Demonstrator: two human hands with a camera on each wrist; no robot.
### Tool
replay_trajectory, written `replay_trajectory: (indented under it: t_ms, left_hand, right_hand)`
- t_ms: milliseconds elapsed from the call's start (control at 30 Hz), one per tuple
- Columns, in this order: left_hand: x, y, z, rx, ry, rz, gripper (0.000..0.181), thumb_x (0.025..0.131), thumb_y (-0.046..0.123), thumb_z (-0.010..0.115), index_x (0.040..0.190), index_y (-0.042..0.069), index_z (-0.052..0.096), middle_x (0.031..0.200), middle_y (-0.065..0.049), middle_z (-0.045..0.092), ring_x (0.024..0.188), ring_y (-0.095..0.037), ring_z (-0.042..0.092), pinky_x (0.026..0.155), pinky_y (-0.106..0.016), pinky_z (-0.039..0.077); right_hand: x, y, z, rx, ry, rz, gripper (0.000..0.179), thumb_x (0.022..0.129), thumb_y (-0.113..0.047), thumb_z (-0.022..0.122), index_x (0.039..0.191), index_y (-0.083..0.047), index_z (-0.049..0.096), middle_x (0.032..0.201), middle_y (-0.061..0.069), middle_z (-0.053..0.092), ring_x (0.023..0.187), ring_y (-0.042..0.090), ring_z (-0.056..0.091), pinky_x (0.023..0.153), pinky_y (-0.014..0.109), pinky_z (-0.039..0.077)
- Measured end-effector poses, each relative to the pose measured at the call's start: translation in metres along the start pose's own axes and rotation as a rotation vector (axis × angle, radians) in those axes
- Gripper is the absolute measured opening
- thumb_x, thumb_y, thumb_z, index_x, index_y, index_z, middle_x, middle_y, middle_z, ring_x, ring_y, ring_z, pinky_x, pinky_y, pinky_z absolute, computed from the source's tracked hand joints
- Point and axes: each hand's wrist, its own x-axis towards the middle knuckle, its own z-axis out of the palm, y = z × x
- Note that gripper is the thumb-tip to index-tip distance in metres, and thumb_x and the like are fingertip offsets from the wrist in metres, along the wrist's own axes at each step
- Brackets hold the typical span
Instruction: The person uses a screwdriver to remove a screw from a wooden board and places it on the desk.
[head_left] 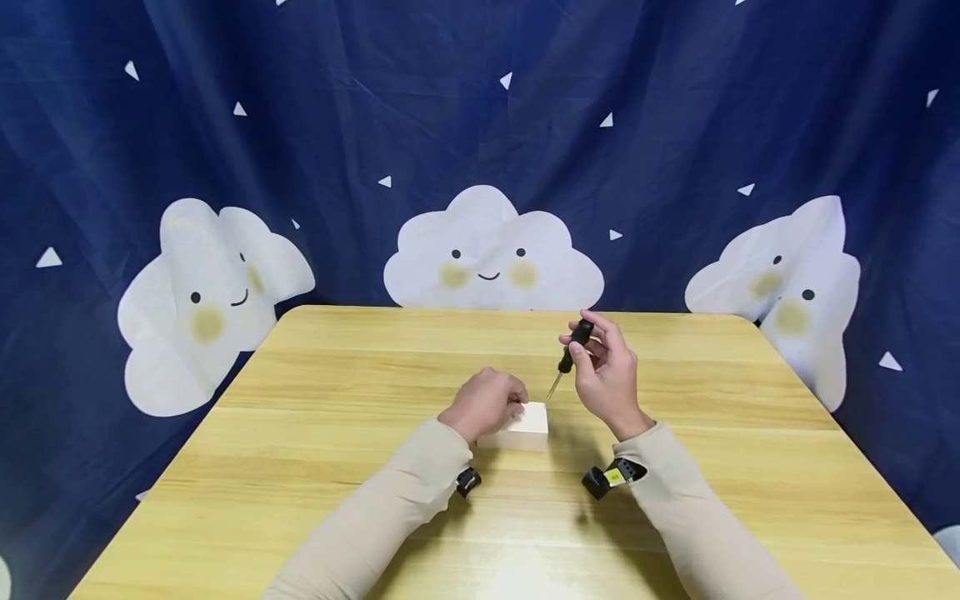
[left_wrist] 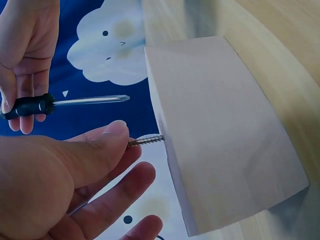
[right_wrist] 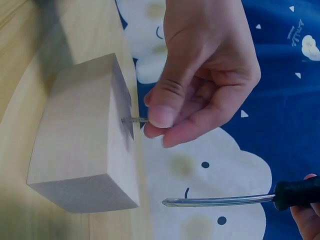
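A pale wooden block [head_left: 534, 419] lies on the table. Above it, my left hand [head_left: 489, 402] pinches a threaded screw [left_wrist: 146, 141] between thumb and forefinger. The screw's tip touches the block's top face, as both wrist views show, and its head is hidden by the fingers. My right hand [head_left: 609, 377] holds a screwdriver [head_left: 576, 346] by its black handle, up and to the right of the block. Its metal shaft [right_wrist: 220, 201] slants down toward the block and ends in a cross-shaped tip, apart from both screw and block.
The wood-grain table [head_left: 337, 367] extends around the block on all sides. Behind it hangs a dark blue curtain [head_left: 337, 125] with smiling clouds and small white triangles. A black strap device [head_left: 468, 481] sits at the left wrist, another [head_left: 600, 482] at the right.
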Motion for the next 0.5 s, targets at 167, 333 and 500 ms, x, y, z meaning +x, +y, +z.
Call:
replay_trajectory:
  t_ms: [167, 333, 500]
  left_hand:
    - [0.0016, 0.0014, -0.0047, 0.005, 0.047, 0.014, 0.005, 0.082, 0.015, 0.068, 0.083, 0.018, 0.072, 0.081, 0.009, 0.067, 0.080, -0.009, 0.061, 0.074, -0.023, 0.048]
    - [0.0026, 0.0013, -0.0085, 0.007, 0.088, 0.023, 0.004, 0.082, 0.020, 0.069, 0.082, 0.018, 0.072, 0.081, 0.009, 0.067, 0.078, -0.008, 0.061, 0.071, -0.023, 0.048]
    - [0.0000, -0.0053, -0.0097, 0.006, 0.103, 0.019, 0.007, 0.082, 0.024, 0.068, 0.081, 0.018, 0.072, 0.079, 0.010, 0.066, 0.075, -0.006, 0.059, 0.069, -0.022, 0.047]
  right_hand:
    - [-0.0002, 0.0009, -0.0011, -0.007, 0.003, 0.010, 0.040, 0.079, 0.023, 0.051, 0.117, 0.015, 0.044, 0.099, 0.029, 0.057, 0.078, 0.043, 0.061, 0.071, 0.027, 0.052]
    - [-0.0002, 0.0013, -0.0030, -0.025, -0.007, 0.027, 0.040, 0.080, 0.021, 0.051, 0.118, 0.013, 0.044, 0.101, 0.028, 0.057, 0.080, 0.042, 0.062, 0.073, 0.027, 0.051]
    - [-0.0008, 0.0017, -0.0048, -0.076, 0.002, 0.019, 0.040, 0.078, 0.021, 0.054, 0.116, 0.013, 0.046, 0.099, 0.026, 0.059, 0.080, 0.039, 0.062, 0.070, 0.026, 0.052]
